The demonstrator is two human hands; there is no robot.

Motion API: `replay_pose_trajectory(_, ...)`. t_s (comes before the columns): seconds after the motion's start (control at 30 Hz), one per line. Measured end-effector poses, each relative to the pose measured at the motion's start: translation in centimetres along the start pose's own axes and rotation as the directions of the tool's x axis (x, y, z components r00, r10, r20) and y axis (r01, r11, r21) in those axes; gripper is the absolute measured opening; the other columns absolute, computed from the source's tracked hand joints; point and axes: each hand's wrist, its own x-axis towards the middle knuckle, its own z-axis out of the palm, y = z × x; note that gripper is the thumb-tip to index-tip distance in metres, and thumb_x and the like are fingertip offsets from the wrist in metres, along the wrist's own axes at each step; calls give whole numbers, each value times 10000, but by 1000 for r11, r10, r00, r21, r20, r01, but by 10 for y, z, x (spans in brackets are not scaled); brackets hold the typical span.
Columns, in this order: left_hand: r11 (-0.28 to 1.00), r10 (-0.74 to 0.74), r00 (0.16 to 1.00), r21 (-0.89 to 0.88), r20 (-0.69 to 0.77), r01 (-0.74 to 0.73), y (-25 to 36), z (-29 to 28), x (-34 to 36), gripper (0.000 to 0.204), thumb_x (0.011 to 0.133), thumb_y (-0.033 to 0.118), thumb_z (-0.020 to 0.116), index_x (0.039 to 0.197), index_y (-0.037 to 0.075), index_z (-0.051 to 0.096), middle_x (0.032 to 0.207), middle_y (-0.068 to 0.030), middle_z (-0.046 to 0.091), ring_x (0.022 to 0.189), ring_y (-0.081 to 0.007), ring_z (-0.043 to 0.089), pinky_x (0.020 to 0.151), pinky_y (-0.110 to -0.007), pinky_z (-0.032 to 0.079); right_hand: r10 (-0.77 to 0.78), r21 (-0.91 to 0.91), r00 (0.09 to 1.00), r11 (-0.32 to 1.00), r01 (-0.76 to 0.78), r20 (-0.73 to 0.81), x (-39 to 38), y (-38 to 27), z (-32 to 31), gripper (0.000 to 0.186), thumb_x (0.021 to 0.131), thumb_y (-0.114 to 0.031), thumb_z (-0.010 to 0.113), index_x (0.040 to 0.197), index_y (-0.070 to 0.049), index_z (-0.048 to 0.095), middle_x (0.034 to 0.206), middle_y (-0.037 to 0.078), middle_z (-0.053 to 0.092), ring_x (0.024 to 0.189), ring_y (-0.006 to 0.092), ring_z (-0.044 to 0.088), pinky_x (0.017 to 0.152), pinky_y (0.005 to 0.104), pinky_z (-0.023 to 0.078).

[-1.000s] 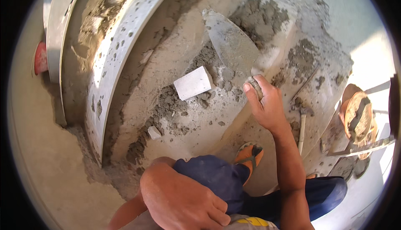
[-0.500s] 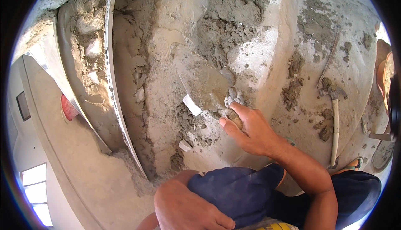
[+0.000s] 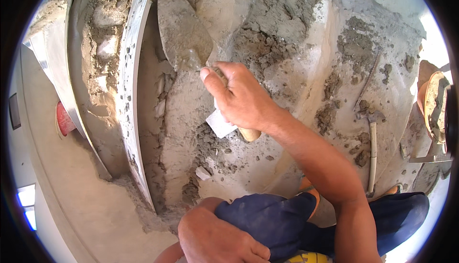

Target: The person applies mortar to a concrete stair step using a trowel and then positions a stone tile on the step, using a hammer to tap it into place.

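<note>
Trowel [image 3: 185,28], one, blade at eleven o'clock, its handle clamped in the fingers of the right hand [image 3: 241,93]. Off that hand's seven o'clock side shows one white block [image 3: 221,124]. At six, the left hand [image 3: 217,236]; I cannot tell its fingers' grip. One hammer [image 3: 373,153] lies past three; one orange pan [image 3: 423,96] at three holds grey-brown stuff; one red bucket [image 3: 65,119] at nine, contents hidden.
</note>
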Motion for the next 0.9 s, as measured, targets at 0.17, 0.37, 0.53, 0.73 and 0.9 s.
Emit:
replay_pose_trajectory(0.17, 998, 47, 999, 30, 10, -48, -4, 8, 0, 268, 907, 185, 629, 708, 7, 653, 766, -232, 651, 804, -401, 651, 796, -489, 520, -81, -132, 995, 989, 72, -59, -5, 24, 41, 556, 1093, -400, 490, 970, 129, 608, 757, 354, 638, 780, 491, 697, 741, 536, 551)
replay_pose_trajectory(0.37, 986, 82, 997, 146, 5, -82, 16, 20, 4, 255, 898, 180, 639, 716, 2, 651, 770, -229, 653, 803, -393, 653, 776, -469, 522, -38, -229, 999, 973, 37, -1, -51, 26, 73, 474, 1087, -344, 507, 1079, 121, 598, 818, 354, 656, 825, 545, 668, 743, 553, 519)
replay_pose_trajectory(0.53, 968, 5, 995, 252, -96, 19, 50, 61, 7, 276, 900, 191, 630, 726, -23, 645, 767, -232, 655, 807, -402, 652, 758, -471, 526, 157, -477, 924, 878, 31, 348, -123, -1, 76, 392, 1046, -317, 557, 1187, 49, 542, 966, 343, 682, 905, 559, 651, 778, 584, 521)
replay_pose_trajectory(0.73, 852, 15, 985, 518, -172, 77, 40, 84, 6, 327, 890, 181, 618, 646, -34, 647, 698, -256, 649, 718, -453, 666, 676, -544, 519, 222, -632, 676, 631, 449, 702, -130, 14, 79, 412, 1006, -275, 608, 1259, 21, 474, 1013, 319, 689, 935, 544, 663, 796, 590, 538)
replay_pose_trajectory(0.9, 839, 88, 962, 539, -260, 69, 49, 108, -4, 333, 887, 190, 620, 668, -59, 659, 711, -269, 654, 730, -454, 668, 685, -534, 523, 353, -548, 425, 617, 564, 834, -122, 36, 171, 423, 996, -270, 640, 1267, 6, 470, 1115, 299, 664, 975, 524, 674, 823, 575, 560)
